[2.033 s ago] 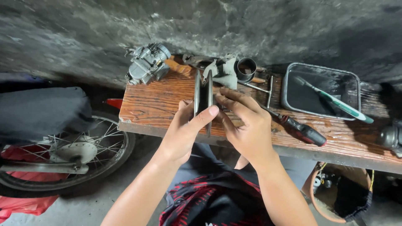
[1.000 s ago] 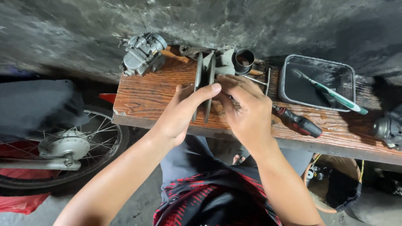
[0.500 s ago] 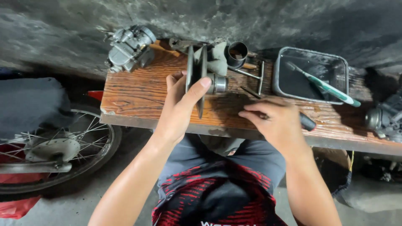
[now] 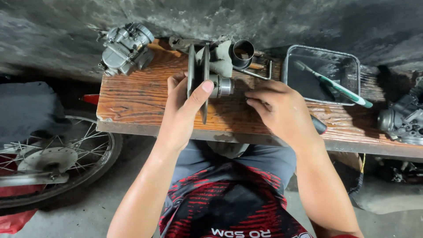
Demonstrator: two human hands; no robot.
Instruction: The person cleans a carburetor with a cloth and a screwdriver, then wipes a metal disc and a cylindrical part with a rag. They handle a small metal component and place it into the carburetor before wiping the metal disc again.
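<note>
We've got our left hand gripping the variator pulley, standing on edge mid-bench near the front edge of the wooden bench. Our right hand lies loosely open, palm down, over a black-handled screwdriver. Carburetor sits at the back-left corner, metal tray with toothbrush toward the right.

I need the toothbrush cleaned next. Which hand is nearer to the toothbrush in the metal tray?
Right. The right hand rests on the bench just left of the metal tray holding the toothbrush. The left hand is farther left, with its grip on the pulley disc.
</note>
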